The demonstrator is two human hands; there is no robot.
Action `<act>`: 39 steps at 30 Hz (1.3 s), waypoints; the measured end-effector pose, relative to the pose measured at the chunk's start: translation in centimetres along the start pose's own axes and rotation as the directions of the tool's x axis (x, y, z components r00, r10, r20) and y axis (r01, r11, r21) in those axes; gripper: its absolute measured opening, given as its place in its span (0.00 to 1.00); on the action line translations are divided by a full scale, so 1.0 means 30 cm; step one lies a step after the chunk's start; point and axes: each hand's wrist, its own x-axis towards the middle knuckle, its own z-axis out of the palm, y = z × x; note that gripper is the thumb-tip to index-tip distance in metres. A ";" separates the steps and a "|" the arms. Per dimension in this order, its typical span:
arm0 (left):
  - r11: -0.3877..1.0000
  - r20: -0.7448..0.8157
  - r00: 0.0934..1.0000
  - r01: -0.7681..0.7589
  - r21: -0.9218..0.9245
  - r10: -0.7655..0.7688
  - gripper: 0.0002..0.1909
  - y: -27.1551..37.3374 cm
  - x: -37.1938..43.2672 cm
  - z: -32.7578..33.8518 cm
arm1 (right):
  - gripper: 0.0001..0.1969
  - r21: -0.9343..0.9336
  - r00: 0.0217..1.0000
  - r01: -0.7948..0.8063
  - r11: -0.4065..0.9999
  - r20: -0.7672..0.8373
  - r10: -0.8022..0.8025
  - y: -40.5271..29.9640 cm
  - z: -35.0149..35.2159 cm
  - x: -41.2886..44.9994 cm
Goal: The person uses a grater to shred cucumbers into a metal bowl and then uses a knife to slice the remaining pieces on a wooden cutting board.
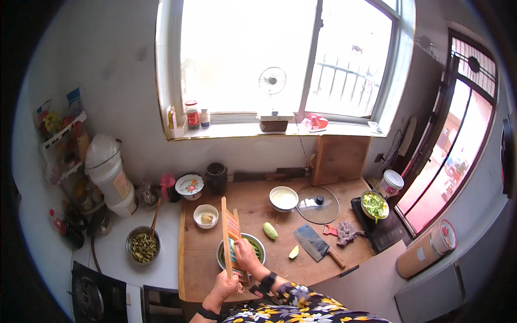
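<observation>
My left hand (226,282) grips the near end of a wooden-framed grater (232,226) with orange and teal plates. The grater leans lengthwise over a metal bowl (264,252), which holds green shreds (255,244). On the grater's teal section, my right hand (247,255) is curled around what looks like a pale green vegetable piece, mostly hidden by the fingers. Right of the bowl lie a peeled green vegetable (270,231), perhaps a squash, and a smaller cut piece (293,252). A cleaver (313,242) with a wooden handle rests farther right.
Around the wooden board (202,258) stand a small white bowl (206,216), a larger white bowl (283,198), a glass lid (318,210), a red peeler (330,230) and a cloth (348,233). A cooktop (389,234) bears a bowl of greens (375,205). Left is a bowl of chopped vegetables (142,246).
</observation>
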 end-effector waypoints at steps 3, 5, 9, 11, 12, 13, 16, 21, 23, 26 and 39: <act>0.997 0.070 0.995 0.076 0.031 -0.078 0.06 0.006 -0.010 0.013 | 0.06 -0.189 0.986 -0.098 0.977 -0.148 0.070 0.131 0.037 0.088; 0.997 0.071 0.997 0.038 0.071 -0.043 0.07 0.008 -0.006 -0.006 | 0.06 -0.193 0.996 0.026 0.981 -0.074 -0.040 0.122 0.013 0.048; 1.000 -0.021 1.000 0.011 0.008 -0.010 0.07 0.020 -0.016 -0.068 | 0.07 0.039 0.994 0.098 0.994 0.039 -0.100 -0.079 -0.012 -0.125; 0.998 0.000 1.000 -0.007 0.068 0.007 0.07 0.062 -0.013 -0.043 | 0.08 -0.034 0.977 0.211 0.977 -0.036 -0.212 -0.078 -0.009 -0.116; 0.992 0.012 1.000 -0.014 0.125 0.012 0.07 0.075 -0.019 -0.027 | 0.08 -0.040 0.977 0.207 0.977 -0.036 -0.209 -0.067 -0.007 -0.082; 0.992 0.021 1.000 -0.014 0.124 0.012 0.07 0.069 -0.010 -0.018 | 0.07 -0.031 0.991 0.121 0.992 -0.056 -0.123 -0.029 0.005 -0.035; 0.996 0.044 0.998 0.034 0.083 -0.038 0.07 0.052 0.003 -0.020 | 0.06 -0.100 0.993 0.013 0.995 -0.114 -0.024 0.068 0.044 0.064; 0.993 0.102 0.988 0.115 0.012 -0.115 0.08 0.058 -0.043 -0.043 | 0.08 -0.092 0.981 -0.027 0.995 -0.194 0.009 0.128 0.034 0.091; 0.993 0.146 0.982 0.115 0.038 -0.120 0.08 0.047 -0.021 -0.021 | 0.08 0.166 0.936 -0.275 0.947 -0.179 0.303 0.234 0.000 0.069; 0.996 0.127 0.988 0.090 -0.026 -0.086 0.08 0.034 -0.034 -0.059 | 0.10 0.620 0.780 -0.518 0.589 0.060 0.623 0.186 -0.021 0.055; 0.892 0.181 0.968 0.233 -0.387 -0.174 0.05 0.085 -0.010 -0.014 | 0.13 -0.003 0.987 0.126 0.992 -0.097 -0.126 -0.111 -0.182 -0.017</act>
